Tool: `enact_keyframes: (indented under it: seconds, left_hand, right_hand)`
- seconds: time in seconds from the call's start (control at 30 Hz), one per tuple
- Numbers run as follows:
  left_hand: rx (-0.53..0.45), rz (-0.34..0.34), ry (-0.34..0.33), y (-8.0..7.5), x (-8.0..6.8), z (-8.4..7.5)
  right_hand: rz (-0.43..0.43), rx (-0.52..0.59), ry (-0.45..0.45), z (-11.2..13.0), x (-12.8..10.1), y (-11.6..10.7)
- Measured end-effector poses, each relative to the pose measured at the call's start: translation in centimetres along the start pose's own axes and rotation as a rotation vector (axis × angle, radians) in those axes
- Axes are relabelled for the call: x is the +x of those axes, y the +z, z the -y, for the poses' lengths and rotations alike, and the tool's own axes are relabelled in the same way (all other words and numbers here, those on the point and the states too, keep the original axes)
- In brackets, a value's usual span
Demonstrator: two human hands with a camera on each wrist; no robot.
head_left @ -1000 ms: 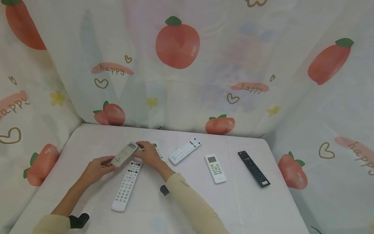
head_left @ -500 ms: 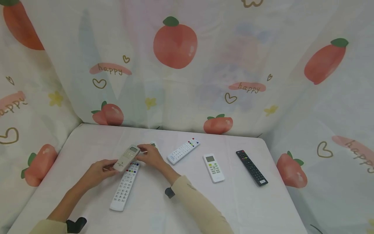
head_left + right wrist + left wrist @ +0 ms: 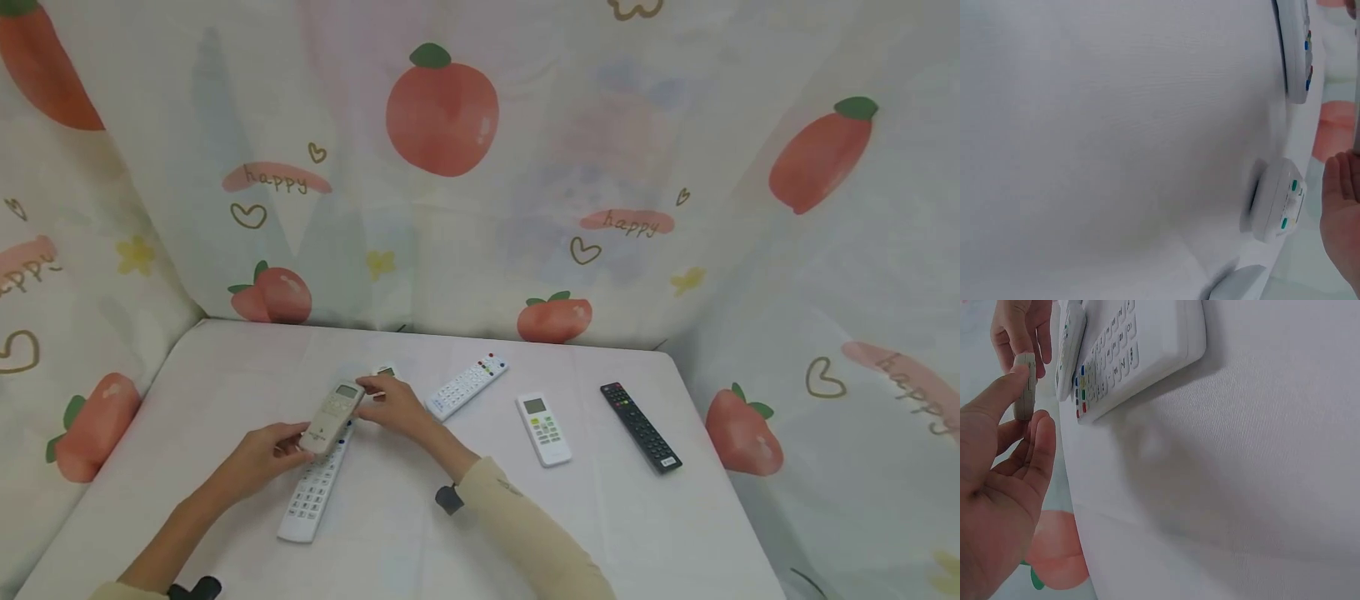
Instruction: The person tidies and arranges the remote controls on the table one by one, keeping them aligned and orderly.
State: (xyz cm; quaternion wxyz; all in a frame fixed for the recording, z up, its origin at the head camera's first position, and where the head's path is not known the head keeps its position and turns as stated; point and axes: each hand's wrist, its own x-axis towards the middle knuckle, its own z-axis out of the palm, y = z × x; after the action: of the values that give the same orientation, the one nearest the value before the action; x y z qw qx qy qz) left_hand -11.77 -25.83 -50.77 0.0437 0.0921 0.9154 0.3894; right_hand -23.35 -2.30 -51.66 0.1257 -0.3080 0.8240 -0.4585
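Note:
Both hands hold a beige air-conditioner remote (image 3: 332, 417) above the table, its small screen facing up. The left hand (image 3: 266, 454) pinches its near end, with the thumb on one face and fingers on the other in the left wrist view. At the screen end, the fingertips of the right hand (image 3: 393, 406) pinch the far edge. A long white remote (image 3: 303, 504) with coloured buttons lies below, its top partly covered by the held one. Behind the right hand, a white remote with a screen (image 3: 386, 371) is mostly hidden.
Farther right on the white tablecloth (image 3: 480, 533) lie a slim white remote (image 3: 467, 387), a white air-conditioner remote (image 3: 543, 431) and a black remote (image 3: 641, 427). A fruit-printed curtain (image 3: 450, 250) encloses the table at the back and sides.
Both hands have brought the beige remote nearer the person and slightly right, so it now covers the top of the long white remote. The head view has shifted slightly.

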Motion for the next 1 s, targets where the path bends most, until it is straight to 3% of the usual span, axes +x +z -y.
enact_keyframes:
  seconds: [0.47,0.83,1.0]
  left_hand:
    - [-0.008,0.073,0.004,1.8,-0.7,-2.6]
    - [-0.009,0.117,-0.113,3.9,-1.3,-4.4]
    - [-0.012,0.115,-0.110,4.9,-1.8,-4.9]
  right_hand:
    - [0.027,-0.019,0.006,-1.0,-2.6,-1.0]
    - [0.062,-0.050,0.025,-1.1,-4.6,-1.4]
    - [0.086,-0.123,0.042,-1.1,-5.5,-1.6]
